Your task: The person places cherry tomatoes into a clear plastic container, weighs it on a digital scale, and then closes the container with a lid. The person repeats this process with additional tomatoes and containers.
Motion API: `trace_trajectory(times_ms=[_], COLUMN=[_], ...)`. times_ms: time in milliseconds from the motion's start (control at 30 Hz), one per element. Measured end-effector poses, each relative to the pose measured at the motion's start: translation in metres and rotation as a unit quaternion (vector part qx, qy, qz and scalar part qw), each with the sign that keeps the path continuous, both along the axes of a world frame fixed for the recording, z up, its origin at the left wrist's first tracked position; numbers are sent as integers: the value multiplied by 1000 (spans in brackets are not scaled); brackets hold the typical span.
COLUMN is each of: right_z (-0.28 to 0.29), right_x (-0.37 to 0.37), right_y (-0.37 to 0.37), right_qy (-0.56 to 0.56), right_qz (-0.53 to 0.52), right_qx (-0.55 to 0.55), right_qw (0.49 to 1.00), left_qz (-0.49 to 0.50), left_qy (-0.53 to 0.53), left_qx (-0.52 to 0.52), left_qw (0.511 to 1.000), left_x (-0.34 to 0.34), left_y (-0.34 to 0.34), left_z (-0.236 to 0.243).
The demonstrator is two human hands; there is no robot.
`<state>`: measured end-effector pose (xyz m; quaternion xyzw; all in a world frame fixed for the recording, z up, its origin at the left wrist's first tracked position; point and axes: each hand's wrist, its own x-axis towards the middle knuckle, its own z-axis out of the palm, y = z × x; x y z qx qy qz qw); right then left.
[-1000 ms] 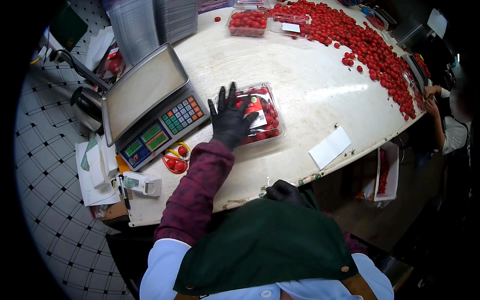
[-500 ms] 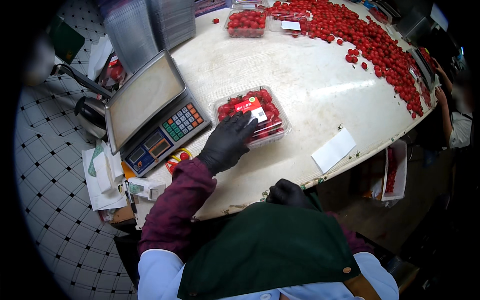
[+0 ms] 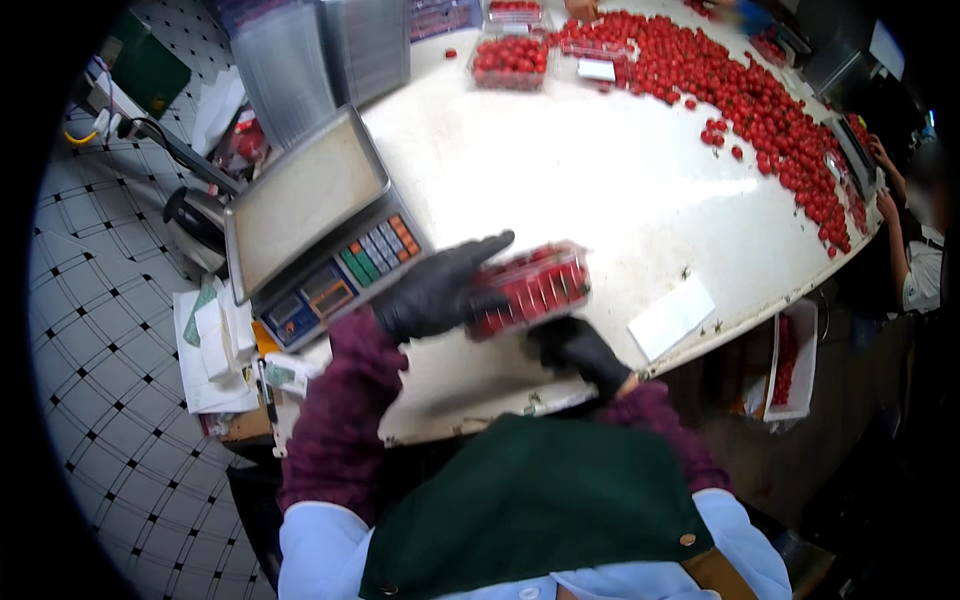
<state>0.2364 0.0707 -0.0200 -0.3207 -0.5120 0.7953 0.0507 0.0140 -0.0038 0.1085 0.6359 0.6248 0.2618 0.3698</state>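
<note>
We cannot read any text: the keypad (image 3: 380,252) and displays (image 3: 326,294) of the scale (image 3: 312,205) at left are too blurred.

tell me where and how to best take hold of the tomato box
Probably by its two end walls, coming from left and right together: the tomato box is longer than deep and tilted. The left hand is at its left end; the right hand is just below, and the right end looks uncovered.

Left hand (image 3: 435,292) black-gloved, fingers (image 3: 488,247) parted; right hand (image 3: 582,355) lower, blurred, seemingly half-curled.
</note>
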Motion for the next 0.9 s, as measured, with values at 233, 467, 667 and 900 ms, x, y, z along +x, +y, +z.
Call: trace_trajectory(times_ms=[233,467,667,900], right_z=[-1,4,3,20], right_x=[-8,-7,-1,-18], right_y=[2,-30,-38,-38], right_qy=[97,-11,-26,-109], right_qz=[-32,-3,-14,9], right_qx=[-94,46,153,122], right_qw=[990,999,988,987], left_qz=[28,254,674,913], left_qy=[392,223,-4,146], left_qx=[90,218,201,29], left_qw=[915,916,711,379], left_x=[55,8,33,47], left_y=[6,-106,-312,-559], left_z=[2,12,74,-4])
